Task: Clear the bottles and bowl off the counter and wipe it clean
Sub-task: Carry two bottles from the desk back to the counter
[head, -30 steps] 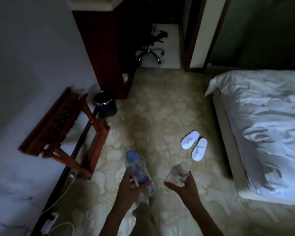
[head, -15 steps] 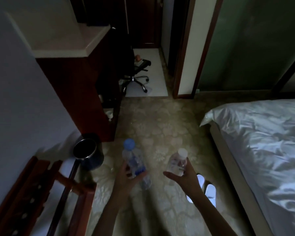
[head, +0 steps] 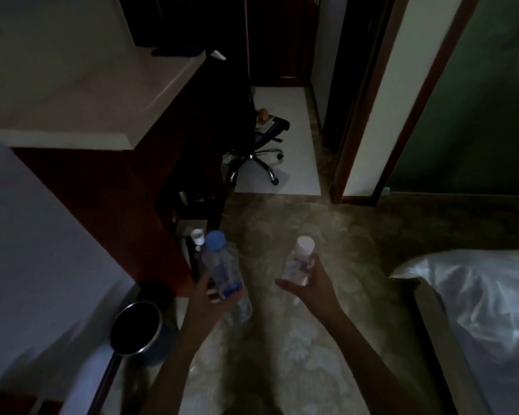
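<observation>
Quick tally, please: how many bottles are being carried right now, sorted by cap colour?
Blue-capped bottle, in the left hand: 1
White-capped bottle, in the right hand: 1
Total: 2

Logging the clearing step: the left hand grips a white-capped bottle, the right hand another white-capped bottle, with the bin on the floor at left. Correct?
Not quite. In the head view the left hand grips a blue-capped bottle. The right hand does hold a white-capped bottle, and the bin is on the floor at left.
</observation>
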